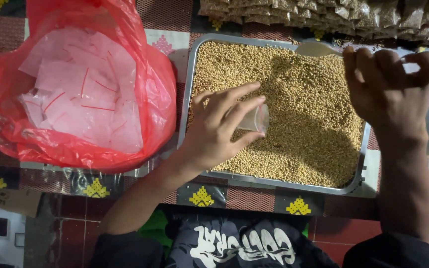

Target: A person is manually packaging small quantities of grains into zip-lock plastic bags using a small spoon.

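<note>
Left hand point(214, 131) over the near-left part of the tray point(189, 79), fingers closed on a small clear pouch point(255, 119). The pouch's long axis runs roughly left to right, its free end pointing right, out past the fingertips; thin, glossy, see-through film. It hangs above the seeds point(304, 99), whether touching them I cannot tell.

Right hand point(386, 89) at the tray's far-right corner, fingers curled together; whether it holds anything cannot be told.

Tray: rectangular, grey metal, shallow rim, filled with small round tan seeds, grainy and matte.

Left of the tray, a red bag point(6, 114) of thin crinkled plastic, mouth open, holding flat clear pouches with red strips. At the far edge, a row of filled packets point(323, 12). Patterned mat point(202, 196) underneath.
</note>
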